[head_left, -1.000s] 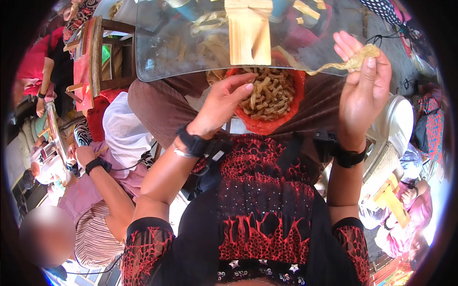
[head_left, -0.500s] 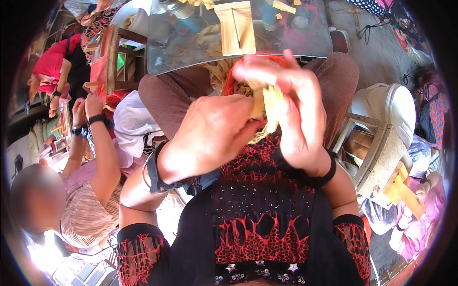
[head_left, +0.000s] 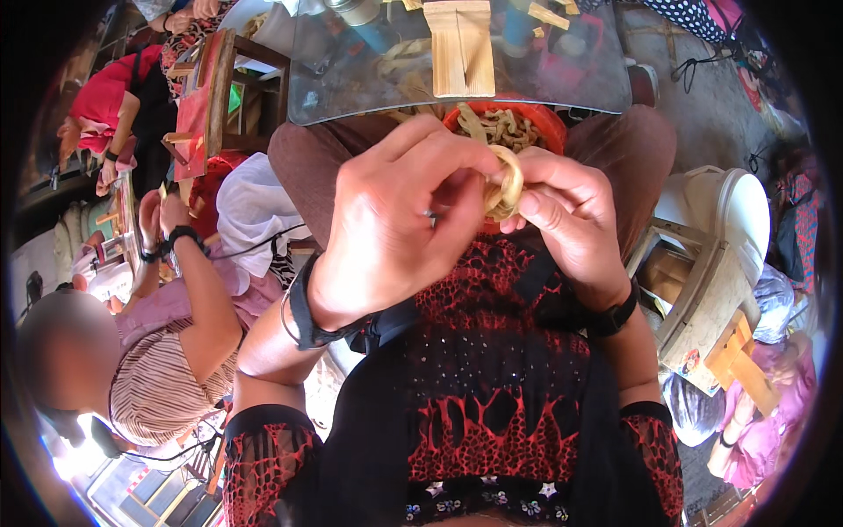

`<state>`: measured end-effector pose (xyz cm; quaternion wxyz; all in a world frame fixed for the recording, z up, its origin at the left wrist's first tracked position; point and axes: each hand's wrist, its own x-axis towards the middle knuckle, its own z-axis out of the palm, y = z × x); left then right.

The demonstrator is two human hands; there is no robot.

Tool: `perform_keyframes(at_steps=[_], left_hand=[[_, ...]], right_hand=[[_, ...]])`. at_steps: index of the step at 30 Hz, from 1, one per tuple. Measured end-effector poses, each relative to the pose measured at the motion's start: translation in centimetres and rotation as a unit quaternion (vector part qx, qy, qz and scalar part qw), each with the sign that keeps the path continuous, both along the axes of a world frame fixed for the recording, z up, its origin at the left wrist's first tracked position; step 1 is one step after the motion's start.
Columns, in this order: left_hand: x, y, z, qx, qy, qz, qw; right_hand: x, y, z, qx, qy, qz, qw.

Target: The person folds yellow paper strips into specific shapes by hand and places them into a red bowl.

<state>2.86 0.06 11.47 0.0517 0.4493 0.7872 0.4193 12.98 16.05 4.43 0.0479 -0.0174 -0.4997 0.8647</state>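
Behind the fingers sits a partly hidden red bowl.

I'm getting a bright, daylit view, burnt out to white near the lower-left rim. In the centre, strong light pales the back of the left hand, while the strip stays fairly readable. The top's black parts lose detail low in the frame. At upper centre, the glass looks hazy. I see edges bending toward a dark round border, and a co-worker's head smeared at left.
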Motion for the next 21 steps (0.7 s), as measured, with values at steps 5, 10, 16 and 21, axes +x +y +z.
perform_keyframes(at_steps=[5,10,16,21], left_hand=[[-1.6,-1.0,-1.4,0.061,-0.141,-0.055,0.987],[-2.5,-2.7,-2.5,0.096,-0.362,-0.024,0.927],[-3.6,-4.6,-3.6,0.117,-0.438,-0.025,0.891],[-4.9,-3.9,-3.8,0.072,-0.118,-0.067,0.988]], right_hand=[[-0.7,-0.5,0.1,-0.051,-0.033,0.004,0.998],[-1.2,0.4,1.5,0.167,-0.113,0.02,0.979],[-1.5,1.1,1.2,0.35,0.029,-0.025,0.936],[-2.0,-0.5,1.9,0.424,0.049,-0.079,0.901]])
